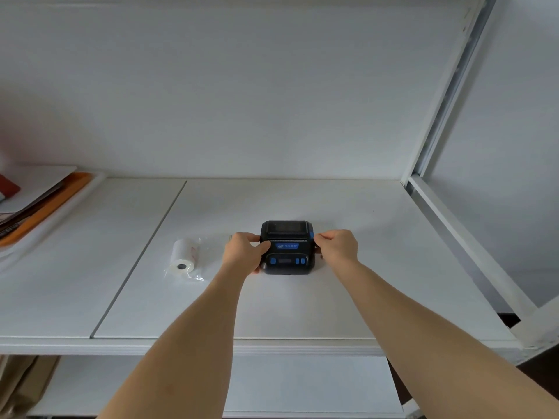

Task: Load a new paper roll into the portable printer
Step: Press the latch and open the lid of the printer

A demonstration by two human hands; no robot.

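Black portable printer (287,247) flat on white shelf board (302,300), lid closed, gripped from both sides.

Blue label and blue buttons on printer's near face; blue tab on its right edge. Left hand (245,252) wrapped around left side, thumb across top face, fingers curled around the casing. Right hand (337,244) at right side, fingers curled, thumb and forefinger pinching at the blue tab. Paper roll (182,258) lying on its side left of printer, near but apart from left hand, dark core facing viewer, resting on clear plastic wrap (198,275). Seam (139,258) running diagonally between two shelf panels, left of roll. Orange tray (45,204) with papers at far left edge. Plain white wall (242,86) behind; white metal upright (447,92) at right.
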